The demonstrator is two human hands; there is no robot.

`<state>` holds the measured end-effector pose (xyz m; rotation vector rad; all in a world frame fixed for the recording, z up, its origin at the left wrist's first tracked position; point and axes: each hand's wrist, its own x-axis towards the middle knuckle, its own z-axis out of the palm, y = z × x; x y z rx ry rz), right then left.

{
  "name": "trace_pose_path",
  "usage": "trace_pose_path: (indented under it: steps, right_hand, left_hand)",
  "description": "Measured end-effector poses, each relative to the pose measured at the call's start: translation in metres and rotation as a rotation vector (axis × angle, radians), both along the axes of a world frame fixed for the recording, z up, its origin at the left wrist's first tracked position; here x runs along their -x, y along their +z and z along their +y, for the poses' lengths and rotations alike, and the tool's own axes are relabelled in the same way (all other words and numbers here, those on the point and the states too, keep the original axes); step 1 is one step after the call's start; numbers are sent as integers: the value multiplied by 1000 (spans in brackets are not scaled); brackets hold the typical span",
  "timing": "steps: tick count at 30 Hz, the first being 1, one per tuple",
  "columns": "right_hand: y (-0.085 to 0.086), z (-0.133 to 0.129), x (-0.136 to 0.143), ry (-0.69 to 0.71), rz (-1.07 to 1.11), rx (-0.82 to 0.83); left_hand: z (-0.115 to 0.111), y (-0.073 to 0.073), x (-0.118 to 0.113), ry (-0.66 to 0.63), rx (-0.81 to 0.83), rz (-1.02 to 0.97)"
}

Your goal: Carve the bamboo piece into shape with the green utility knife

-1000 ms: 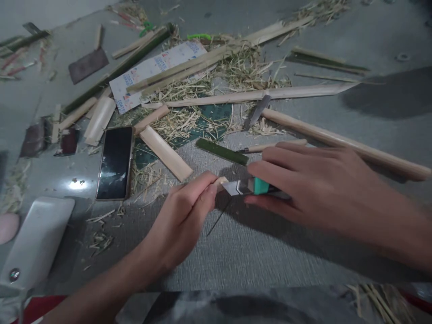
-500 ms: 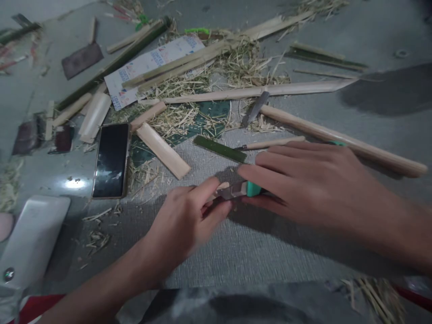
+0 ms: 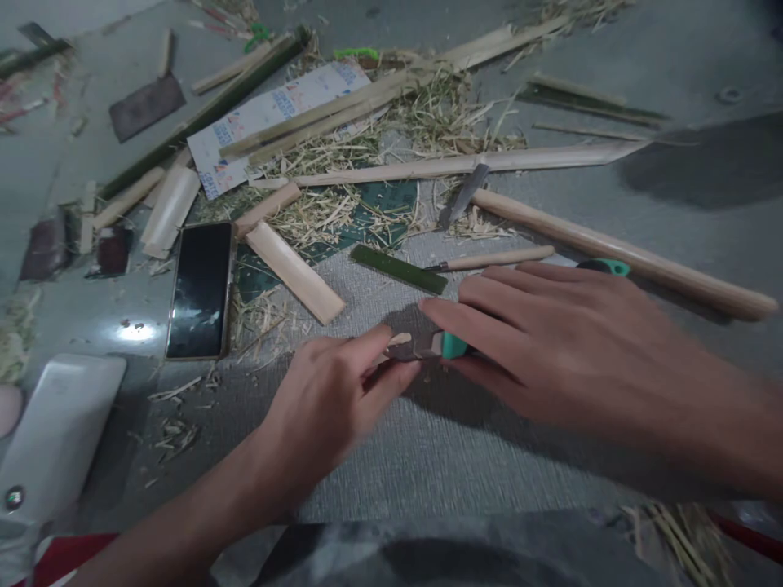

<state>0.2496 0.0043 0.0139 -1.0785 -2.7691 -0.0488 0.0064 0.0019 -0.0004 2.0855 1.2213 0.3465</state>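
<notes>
My left hand (image 3: 333, 391) pinches a small pale piece of wood (image 3: 400, 338) near the middle of the view. Most of that piece is hidden by the fingers. My right hand (image 3: 550, 342) is wrapped round a tool with green handles (image 3: 453, 346); its metal jaws (image 3: 422, 346) touch or overlap the wood piece beside my left fingertips. Just above the hands, a flat green bamboo strip (image 3: 399, 270) lies on the grey textured mat (image 3: 379, 481). A thin wooden-handled tool (image 3: 498, 258) rests beyond my right fingers.
Left of the hands lie a pale bamboo slat (image 3: 297, 273), a black phone (image 3: 201, 291) and a white device (image 3: 64, 432). Beyond are shavings (image 3: 434, 110), a long bamboo strip (image 3: 397, 170) and printed card (image 3: 208, 155). A wooden-handled blade tool (image 3: 612, 249) lies at the right.
The green-handled tool and my right fingertips have shifted slightly left, its jaws closer to my left fingers. A green and black handle now shows beyond my right hand.
</notes>
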Motion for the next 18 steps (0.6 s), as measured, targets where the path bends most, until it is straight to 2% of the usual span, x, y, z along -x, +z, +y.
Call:
trace_pose_path:
  steps: [18]
  right_hand:
    - [-4, -4, 4, -33, 43, -165]
  left_hand:
    - [0, -3, 7, 67, 103, -74]
